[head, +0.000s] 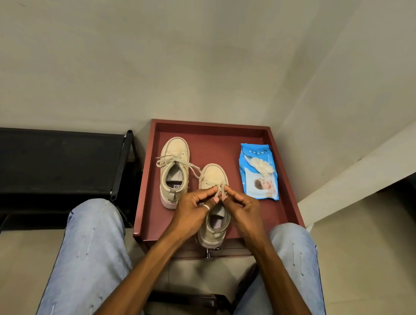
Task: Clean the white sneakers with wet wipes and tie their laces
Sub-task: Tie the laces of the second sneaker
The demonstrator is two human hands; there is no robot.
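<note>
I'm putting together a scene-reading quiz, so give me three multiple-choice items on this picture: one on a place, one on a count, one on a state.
1. Where does the wet wipes pack lie on the red tray?
A. right of the far sneaker and the near sneaker
B. between the two sneakers
C. inside a sneaker

2. How many sneakers stand on the tray?
A. one
B. two
C. three

3. What are the left hand and the right hand doing?
A. both pinch the laces of the near sneaker
B. both rest flat on the knees
C. one pulls a wipe from the pack

Answers: 1 A, the pack lies by the tray's right wall; 2 B, one sneaker stands farther back and one nearer; 3 A, the fingertips of both hands meet on the laces above the near sneaker's opening.
</note>
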